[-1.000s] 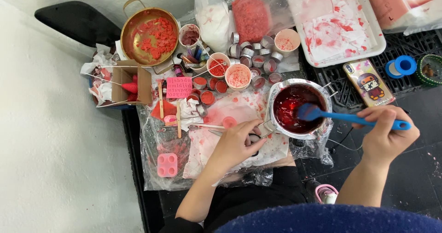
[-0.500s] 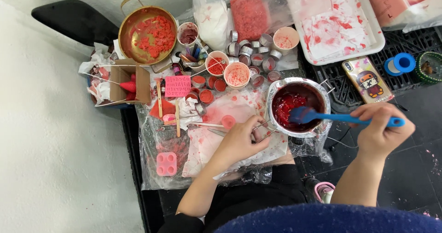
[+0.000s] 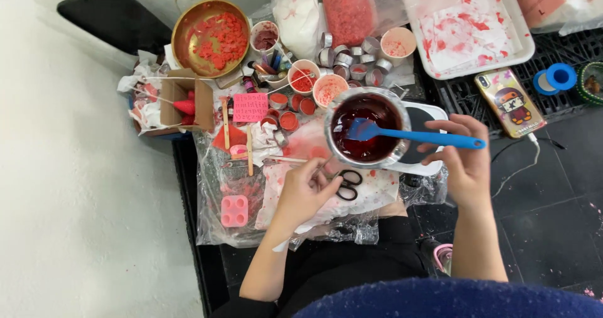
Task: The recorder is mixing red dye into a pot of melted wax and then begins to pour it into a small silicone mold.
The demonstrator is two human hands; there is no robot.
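Note:
A small metal pot [image 3: 331,143] holds dark red liquid and sits partly over a white plate-like device [image 3: 426,114]. My right hand [image 3: 465,167] grips the handle of a blue spatula [image 3: 440,139], whose blade rests in the red liquid. My left hand [image 3: 306,189] is closed at the pot's lower left side, on its handle, which the fingers mostly hide. Black scissors [image 3: 347,185] lie just right of that hand on a red-stained plastic sheet [image 3: 213,198].
A gold pan [image 3: 182,32] of red chunks stands at the back left, with several small tin cups [image 3: 352,60] and paper cups nearby. A stained white tray [image 3: 468,26], a phone [image 3: 509,101], a blue tape roll [image 3: 556,76], a pink mould [image 3: 234,211] and a cardboard box [image 3: 182,107] surround the sheet.
The pot has shifted left and farther from me, uncovering the white device beneath. Both hands moved with it, and the spatula stays in the liquid.

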